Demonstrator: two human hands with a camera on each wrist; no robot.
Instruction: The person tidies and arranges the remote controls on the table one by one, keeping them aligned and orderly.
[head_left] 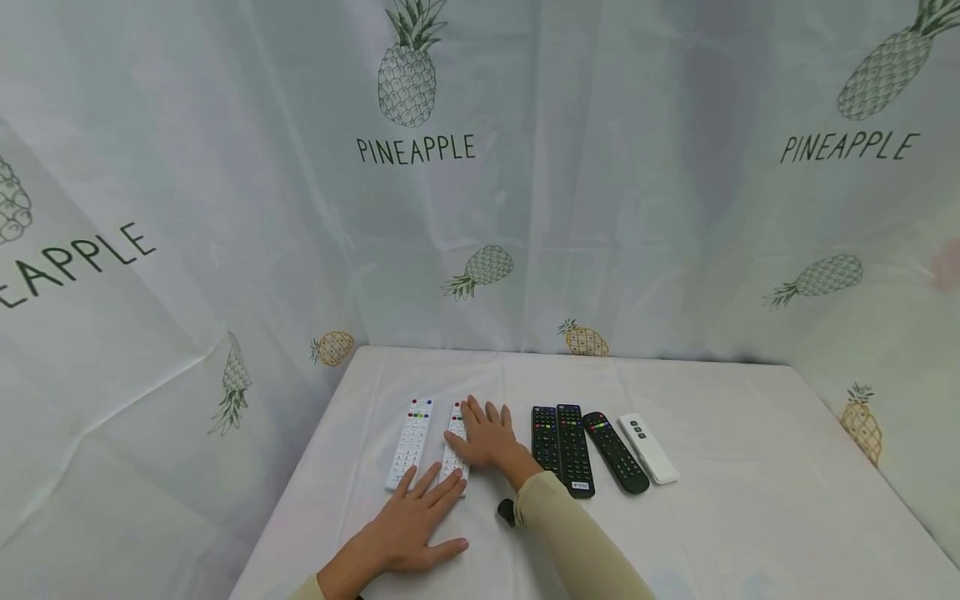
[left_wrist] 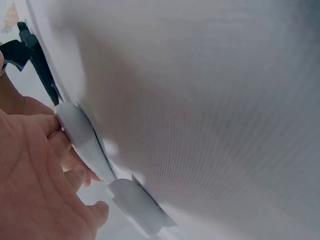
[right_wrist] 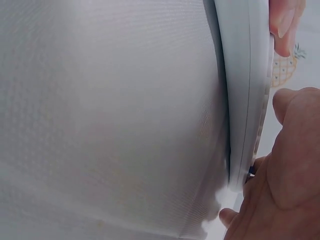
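My right hand [head_left: 487, 437] lies over the upper part of a white remote control [head_left: 452, 467], its fingers extended and spread. At the lower end of that remote, the fairly straight fingers of my left hand [head_left: 412, 529] touch it. Left of it lies a second white remote control [head_left: 410, 442], its bottom edge close to my left fingertips. The left wrist view shows the nearer white remote [left_wrist: 85, 140] side-on at the fingers. In the right wrist view, the remote's pale side [right_wrist: 240, 100] rests on the cloth, with fingers over its button face.
To the right lie two black remotes side by side, one left [head_left: 544, 437] and one right [head_left: 574, 454]. Beyond them are a rounded black remote [head_left: 617, 454] and a slim white one [head_left: 648, 450]. A small black object [head_left: 506, 512] sits by the right sleeve. Pineapple-print curtains [head_left: 600, 208] surround the table.
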